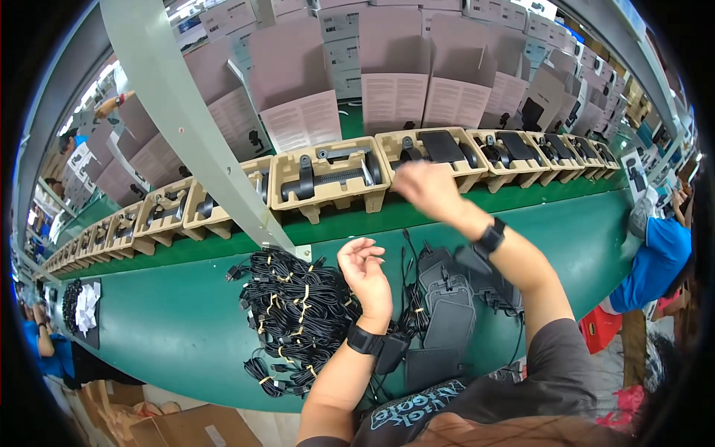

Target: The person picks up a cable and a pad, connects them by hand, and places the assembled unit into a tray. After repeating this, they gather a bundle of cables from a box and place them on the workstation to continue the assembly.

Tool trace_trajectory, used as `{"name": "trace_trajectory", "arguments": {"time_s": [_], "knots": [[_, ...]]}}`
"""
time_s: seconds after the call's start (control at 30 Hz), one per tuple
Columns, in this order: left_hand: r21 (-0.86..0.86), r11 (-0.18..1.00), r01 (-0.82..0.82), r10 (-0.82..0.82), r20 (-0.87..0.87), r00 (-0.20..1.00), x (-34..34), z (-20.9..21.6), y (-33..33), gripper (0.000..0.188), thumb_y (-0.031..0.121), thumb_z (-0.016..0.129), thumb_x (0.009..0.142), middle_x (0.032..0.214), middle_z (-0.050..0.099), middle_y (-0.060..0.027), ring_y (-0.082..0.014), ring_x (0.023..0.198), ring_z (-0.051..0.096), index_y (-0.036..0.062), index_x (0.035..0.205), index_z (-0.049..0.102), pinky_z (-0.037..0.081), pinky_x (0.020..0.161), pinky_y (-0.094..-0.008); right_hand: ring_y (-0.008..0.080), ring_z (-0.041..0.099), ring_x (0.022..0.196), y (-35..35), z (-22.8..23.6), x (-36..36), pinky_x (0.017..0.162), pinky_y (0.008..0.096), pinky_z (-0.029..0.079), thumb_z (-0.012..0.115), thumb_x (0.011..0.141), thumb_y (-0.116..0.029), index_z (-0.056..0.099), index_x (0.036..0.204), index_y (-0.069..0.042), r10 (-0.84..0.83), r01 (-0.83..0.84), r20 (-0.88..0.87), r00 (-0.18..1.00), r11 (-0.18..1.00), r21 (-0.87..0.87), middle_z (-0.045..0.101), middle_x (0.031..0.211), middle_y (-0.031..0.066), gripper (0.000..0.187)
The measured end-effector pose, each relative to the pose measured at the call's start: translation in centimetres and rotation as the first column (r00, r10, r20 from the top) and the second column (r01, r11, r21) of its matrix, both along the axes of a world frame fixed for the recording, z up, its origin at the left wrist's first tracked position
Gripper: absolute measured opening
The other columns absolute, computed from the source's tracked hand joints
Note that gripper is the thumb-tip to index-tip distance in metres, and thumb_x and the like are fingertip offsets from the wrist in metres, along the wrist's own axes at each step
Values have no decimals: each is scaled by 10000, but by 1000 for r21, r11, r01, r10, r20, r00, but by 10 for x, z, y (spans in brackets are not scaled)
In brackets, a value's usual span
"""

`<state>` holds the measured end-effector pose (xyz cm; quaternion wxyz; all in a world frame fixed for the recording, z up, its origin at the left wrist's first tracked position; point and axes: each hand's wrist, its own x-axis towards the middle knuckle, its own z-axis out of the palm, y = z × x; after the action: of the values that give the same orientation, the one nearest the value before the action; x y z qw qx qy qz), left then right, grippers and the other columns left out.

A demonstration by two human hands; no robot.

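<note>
My right hand (428, 192) reaches over the front edge of a beige molded tray (477, 177), its fingers curled downward. Whatever those fingers hold, if anything, is hidden. That tray holds a flat black panel (442, 147) and dark parts. My left hand (365, 274) hovers, loosely curled with fingers apart and nothing in it, beside a heap of bundled black cables (294, 316). To its left on the line, another tray (328, 195) holds a black stand-like part (306, 177) and a ribbed dark bar. Grey-black flat panels (450, 320) are piled between my forearms.
Trays in a row stand on the raised green ledge (521, 195), with open cartons (395, 97) behind. A grey metal post (190, 123) rises from the green table (171, 305) left of my hands. A person in blue (663, 253) is at the right; cardboard (194, 428) lies lower left.
</note>
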<state>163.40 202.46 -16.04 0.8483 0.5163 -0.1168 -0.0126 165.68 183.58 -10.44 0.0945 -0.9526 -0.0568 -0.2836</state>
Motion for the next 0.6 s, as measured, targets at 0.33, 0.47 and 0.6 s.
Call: {"name": "trace_trajectory", "arguments": {"time_s": [0.33, 0.47, 0.6], "knots": [[-126, 992, 20, -23, -26, 999, 4, 2, 6, 314, -158, 371, 718, 907, 523, -86, -136, 749, 536, 19, 968, 437, 431, 642, -227, 175, 460, 925, 79, -19, -104, 828, 331, 351, 572, 684, -137, 574, 929, -133, 425, -595, -576, 699, 792, -138, 493, 881, 0, 245], [-141, 988, 60, -67, -48, 997, 5, 5, 11, 279, -156, 374, 721, 868, 541, -77, -134, 728, 541, 16, 924, 460, 430, 635, -227, 177, 467, 890, 88, -19, -108, 852, 325, 352, 524, 693, -123, 557, 883, -126, 411, -575, -459, 788, 757, -310, 476, 847, 3, 193], [-174, 982, 78, -85, -38, 996, 10, 5, 15, 268, -153, 376, 727, 862, 545, -69, -128, 729, 541, 20, 911, 469, 432, 638, -228, 202, 471, 894, 82, 0, -101, 862, 330, 359, 522, 686, -137, 544, 860, -119, 471, -632, -475, 743, 727, -268, 475, 860, 29, 176]]}}
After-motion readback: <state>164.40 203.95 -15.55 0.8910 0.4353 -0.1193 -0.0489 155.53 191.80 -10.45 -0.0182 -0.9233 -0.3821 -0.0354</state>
